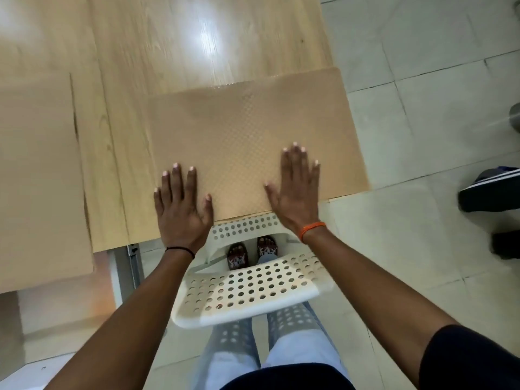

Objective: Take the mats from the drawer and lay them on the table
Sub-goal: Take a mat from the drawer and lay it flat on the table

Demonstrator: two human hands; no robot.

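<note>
Pale wood table [180, 52] runs away from me above a grey tiled floor [422, 80]. Both my palms lie flat with fingers spread on a tan textured mat [247, 128] at its near right corner: left hand [181, 209] on the mat's left edge, right hand [295, 192] further in. Another tan mat [36, 175] lies left. A white perforated chair [253, 291] stands below.

A light wood-grain table [174, 52] carries two flat tan rectangular mats. The textured, woven-looking mat [247, 136] lies at the table's near right corner, its right edge overhanging slightly. The second tan mat [39, 175] lies at the left, well apart, its near edge past the table's edge.
</note>
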